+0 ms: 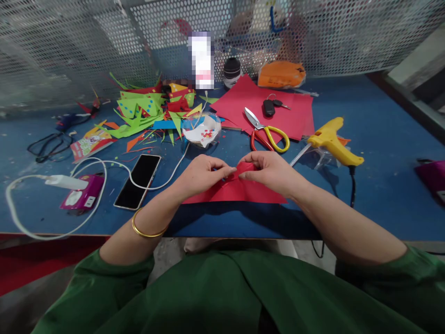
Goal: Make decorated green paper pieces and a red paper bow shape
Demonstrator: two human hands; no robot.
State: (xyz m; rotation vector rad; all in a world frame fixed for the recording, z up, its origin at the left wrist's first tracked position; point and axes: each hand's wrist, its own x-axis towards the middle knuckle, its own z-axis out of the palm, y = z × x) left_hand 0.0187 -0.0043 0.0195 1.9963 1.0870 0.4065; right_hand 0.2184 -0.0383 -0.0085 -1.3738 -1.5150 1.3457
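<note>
A red paper sheet (243,193) is between my hands near the table's front edge, its middle raised and bent. My left hand (205,175) pinches the paper from the left, with thumb and fingers close together. From the right, my right hand (266,171) grips the raised part between thumb and fingers. The fingertips of both hands nearly meet at the fold and hide part of it. Just beyond my right hand lie scissors (266,132) with red and yellow handles, their blades resting on a stack of red sheets (232,104).
Right of my hands is a yellow glue gun (330,141). A clear bowl (201,130) holds small paper bits. At left are a phone (138,182), a white cable, a purple power socket (83,192) and green scraps (139,105). A metal mesh (156,37) rises behind.
</note>
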